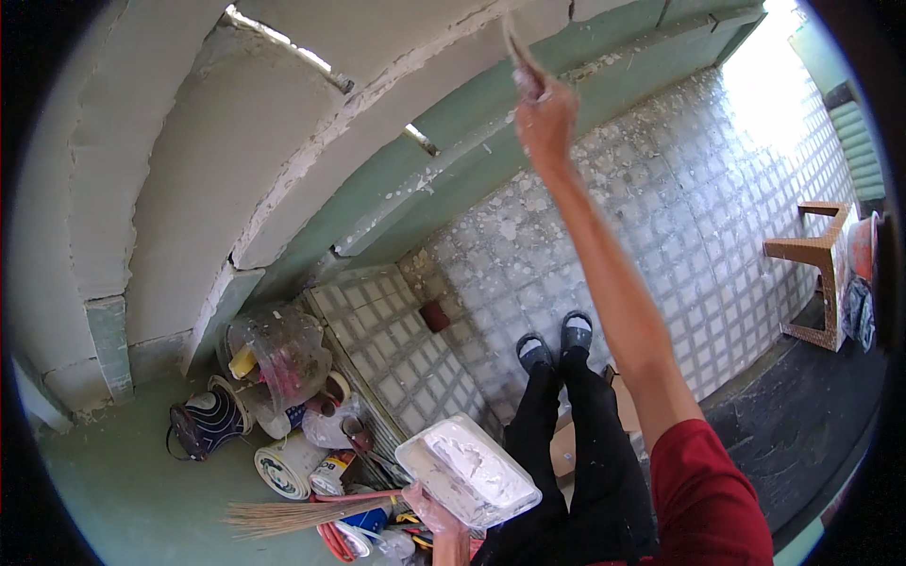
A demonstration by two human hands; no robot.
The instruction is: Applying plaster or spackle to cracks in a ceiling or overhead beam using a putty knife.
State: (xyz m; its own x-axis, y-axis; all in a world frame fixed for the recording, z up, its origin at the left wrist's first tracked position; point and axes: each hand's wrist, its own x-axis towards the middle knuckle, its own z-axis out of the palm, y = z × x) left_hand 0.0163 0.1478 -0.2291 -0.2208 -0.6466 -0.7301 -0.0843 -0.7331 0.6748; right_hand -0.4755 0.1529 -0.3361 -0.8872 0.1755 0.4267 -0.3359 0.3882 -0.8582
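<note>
My right arm is stretched up to a long grey-white ledge [415,90] with rough white paste along its edge. In my right hand [545,118], the fingers are wrapped round a slim white-smeared tool [517,47]. Motion blurs it, and I cannot tell whether it is a putty knife or a brush. The tool's tip is at the ledge's edge; whether they touch is unclear. Low in front of me, my left hand [434,511] grips the near-left side of a white plastic tray [415,457]. Thick white paste [469,460] lies inside the tray.
Paint buckets [283,469], a clear plastic tub [274,354] and a straw broom [283,517] crowd the lower left. A tiled step [392,344] adjoins the white-spattered tile floor [585,222]. A brown stool [821,274] and dark counter [783,415] are at the right.
</note>
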